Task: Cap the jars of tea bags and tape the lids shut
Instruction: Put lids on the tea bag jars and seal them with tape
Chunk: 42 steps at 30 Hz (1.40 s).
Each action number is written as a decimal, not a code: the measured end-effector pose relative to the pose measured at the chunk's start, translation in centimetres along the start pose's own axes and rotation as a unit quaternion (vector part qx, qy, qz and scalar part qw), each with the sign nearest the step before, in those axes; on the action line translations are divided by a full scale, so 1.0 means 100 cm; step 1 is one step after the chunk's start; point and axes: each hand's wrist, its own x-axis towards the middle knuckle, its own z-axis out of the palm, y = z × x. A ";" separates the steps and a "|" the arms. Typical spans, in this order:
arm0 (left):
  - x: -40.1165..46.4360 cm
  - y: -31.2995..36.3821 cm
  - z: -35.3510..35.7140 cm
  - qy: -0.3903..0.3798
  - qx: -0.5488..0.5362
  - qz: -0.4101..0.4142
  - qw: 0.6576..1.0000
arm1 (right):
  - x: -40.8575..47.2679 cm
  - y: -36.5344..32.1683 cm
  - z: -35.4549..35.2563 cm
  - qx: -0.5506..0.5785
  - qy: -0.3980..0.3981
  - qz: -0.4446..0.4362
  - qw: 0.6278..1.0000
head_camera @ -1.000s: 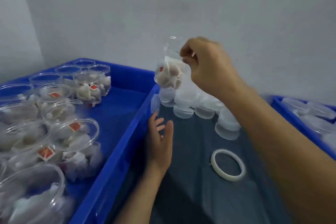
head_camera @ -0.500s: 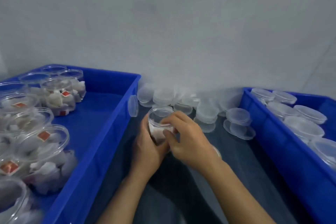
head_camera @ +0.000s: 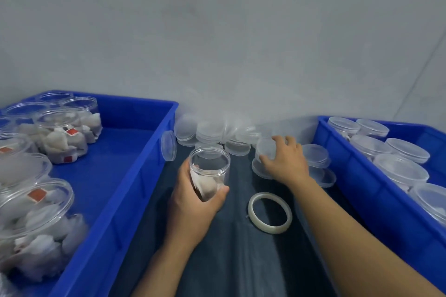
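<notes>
Clear plastic jar (head_camera: pixel 209 171), uncapped, tea bags inside, gripped by left hand (head_camera: pixel 193 202); right hand (head_camera: pixel 286 161) fingers (head_camera: pixel 277 138) clasp a lid (head_camera: pixel 265 149).

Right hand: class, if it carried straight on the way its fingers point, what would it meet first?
The right hand already touches a clear lid; beyond it, probably the heaped lids by the wall, though depth is unclear.

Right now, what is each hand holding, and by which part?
The left hand grips the open jar of tea bags around its lower side wall. The right hand grasps a clear lid by its rim, from above.
</notes>
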 end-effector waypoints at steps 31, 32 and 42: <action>-0.019 0.019 0.004 -0.061 0.094 0.077 0.991 | -0.146 -0.026 -0.024 0.648 0.081 0.025 0.757; -0.020 0.020 0.005 -0.064 0.096 0.083 0.990 | -0.147 -0.025 -0.024 0.655 0.094 0.030 0.749; -0.029 0.031 0.012 -0.085 0.124 0.132 0.980 | -0.133 -0.015 -0.029 0.797 0.129 0.068 0.586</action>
